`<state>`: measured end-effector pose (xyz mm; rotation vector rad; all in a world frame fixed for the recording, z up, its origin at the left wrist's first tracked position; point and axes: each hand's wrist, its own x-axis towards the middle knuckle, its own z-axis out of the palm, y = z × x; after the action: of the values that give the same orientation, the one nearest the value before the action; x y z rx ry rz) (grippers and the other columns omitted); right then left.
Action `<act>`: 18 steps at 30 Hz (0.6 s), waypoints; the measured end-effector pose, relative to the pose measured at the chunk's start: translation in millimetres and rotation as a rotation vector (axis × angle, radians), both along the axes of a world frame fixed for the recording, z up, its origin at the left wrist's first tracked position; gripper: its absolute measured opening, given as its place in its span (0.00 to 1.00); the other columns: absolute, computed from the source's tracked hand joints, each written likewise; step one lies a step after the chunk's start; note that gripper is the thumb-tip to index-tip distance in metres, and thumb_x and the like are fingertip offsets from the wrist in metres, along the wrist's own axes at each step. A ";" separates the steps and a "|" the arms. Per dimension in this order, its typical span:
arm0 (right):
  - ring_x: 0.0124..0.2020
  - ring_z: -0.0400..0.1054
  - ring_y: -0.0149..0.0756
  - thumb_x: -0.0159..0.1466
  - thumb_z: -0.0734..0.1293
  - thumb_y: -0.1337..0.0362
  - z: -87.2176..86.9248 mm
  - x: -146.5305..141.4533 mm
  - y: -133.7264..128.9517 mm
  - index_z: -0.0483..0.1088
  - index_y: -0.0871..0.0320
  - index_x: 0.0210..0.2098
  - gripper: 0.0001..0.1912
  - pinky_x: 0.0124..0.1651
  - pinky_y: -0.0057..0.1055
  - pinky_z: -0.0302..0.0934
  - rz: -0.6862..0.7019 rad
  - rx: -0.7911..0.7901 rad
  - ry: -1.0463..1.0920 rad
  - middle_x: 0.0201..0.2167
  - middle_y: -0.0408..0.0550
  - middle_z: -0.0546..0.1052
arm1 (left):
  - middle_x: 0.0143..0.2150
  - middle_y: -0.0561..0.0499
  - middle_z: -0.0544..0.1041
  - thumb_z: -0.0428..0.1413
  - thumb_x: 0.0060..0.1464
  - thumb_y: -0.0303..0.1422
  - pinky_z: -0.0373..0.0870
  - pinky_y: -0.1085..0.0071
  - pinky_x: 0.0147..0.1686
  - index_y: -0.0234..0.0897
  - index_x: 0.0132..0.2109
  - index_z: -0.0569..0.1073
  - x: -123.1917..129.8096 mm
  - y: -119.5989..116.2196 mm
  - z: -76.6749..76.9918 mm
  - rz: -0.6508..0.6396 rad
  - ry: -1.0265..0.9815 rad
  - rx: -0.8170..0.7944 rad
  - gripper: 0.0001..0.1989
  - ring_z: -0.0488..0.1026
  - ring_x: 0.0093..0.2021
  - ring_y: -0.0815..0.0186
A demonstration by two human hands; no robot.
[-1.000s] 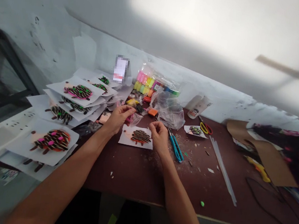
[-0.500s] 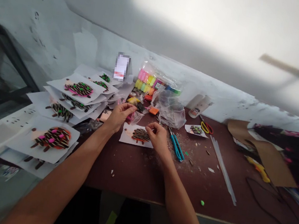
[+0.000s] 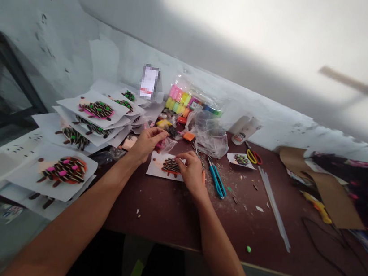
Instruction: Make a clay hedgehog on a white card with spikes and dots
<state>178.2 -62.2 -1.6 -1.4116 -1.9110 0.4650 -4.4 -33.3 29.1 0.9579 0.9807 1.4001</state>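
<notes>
right hand [image 3: 191, 170] further over card [image 3: 156, 169]

No readable text, brand or number anywhere. Pale label [image 3: 194, 105] on the clear pack [image 3: 179, 102] of coloured pieces by the wall: print too small; upright panel [image 3: 149, 82] left of it is pixelated, only a reddish band showing; white cylinder [image 3: 246, 131] has a printed picture, any lettering illegible.
</notes>
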 end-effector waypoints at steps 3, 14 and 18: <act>0.37 0.70 0.34 0.65 0.68 0.67 -2.7 0.7 0.9 0.80 0.57 0.38 0.07 0.42 0.30 0.61 0.003 -0.003 -0.024 0.36 0.48 0.76 | 0.20 0.58 0.68 0.66 0.41 0.38 0.58 0.78 0.14 0.33 0.31 0.73 0.3 -0.5 0.5 0.005 -0.006 0.000 0.14 0.62 0.16 0.75; 0.38 0.70 0.35 0.66 0.69 0.66 -5.2 -1.3 -0.9 0.81 0.56 0.39 0.07 0.42 0.29 0.61 0.010 0.007 -0.122 0.37 0.48 0.76 | 0.20 0.58 0.69 0.66 0.41 0.37 0.59 0.78 0.14 0.33 0.31 0.73 1.3 0.1 -0.4 0.005 -0.013 -0.002 0.14 0.62 0.16 0.75; 0.39 0.70 0.36 0.67 0.68 0.65 -4.5 -1.2 -1.5 0.81 0.56 0.42 0.09 0.43 0.30 0.61 0.022 -0.002 -0.173 0.38 0.50 0.76 | 0.20 0.58 0.69 0.66 0.42 0.37 0.59 0.78 0.14 0.33 0.30 0.73 1.3 0.2 -0.6 0.006 -0.016 -0.002 0.13 0.62 0.16 0.75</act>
<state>177.0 -63.6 -6.1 -1.4741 -2.0653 0.3649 -3.1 -33.1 28.5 0.9415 0.9737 1.4089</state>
